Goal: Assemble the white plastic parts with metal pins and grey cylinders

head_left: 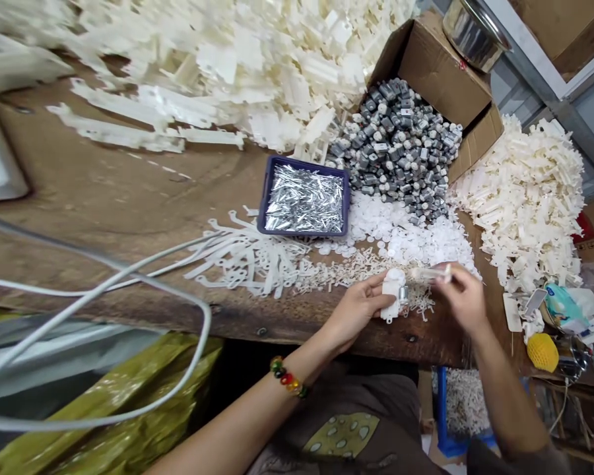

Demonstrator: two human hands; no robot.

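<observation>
My left hand [360, 302] is closed on a white plastic housing [390, 289] at the table's front edge. A small silver motor [403, 296] sits at the housing's right side. Just to the right, my right hand [466, 300] pinches a slim pale plastic piece [429, 272], blurred, its left end close to the top of the housing. Tiny cream plastic parts [341, 272] lie scattered behind and below both hands. Beyond them are white discs [410, 234] in a loose heap.
A dark blue tray [261, 214] holds metal pins. Small motors [400, 145] spill from a cardboard box [445, 76]. White strips [257, 254] lie left, near a looping white cable [205, 330]. Cream plastic parts [529, 198] are heaped right and at the back. A blue-rimmed bin [441, 409] stands below.
</observation>
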